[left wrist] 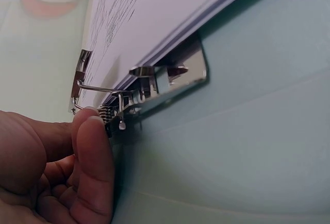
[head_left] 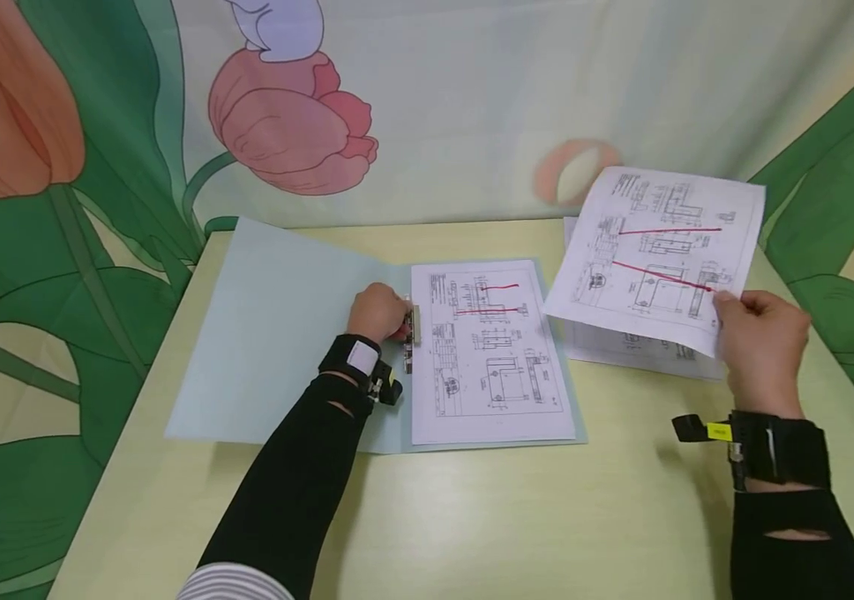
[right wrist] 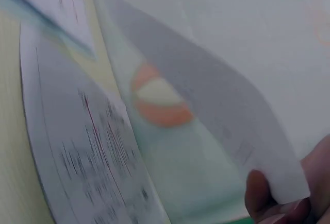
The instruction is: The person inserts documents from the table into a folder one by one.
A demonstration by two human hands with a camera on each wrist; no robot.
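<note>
A light blue folder (head_left: 269, 333) lies spread on the table, with a metal clip (left wrist: 188, 69) along its fold. My left hand (head_left: 376, 312) is at this clip; in the left wrist view its thumb and forefinger (left wrist: 93, 147) pinch the clip's springy wire end. A stack of printed drawings (head_left: 464, 367), the top one with two red lines, lies in the folder's right side, its edge at the clip. Up at the right, my right hand (head_left: 767, 342) pinches a drawing sheet (head_left: 636, 242) by its lower right corner. The sheet bends and bears two red lines.
Beneath the raised sheet, another printed sheet (head_left: 602, 346) lies on the pale table (head_left: 516, 517), right of the folder. A curtain (head_left: 456, 108) with big flowers and leaves hangs behind the table and down both sides.
</note>
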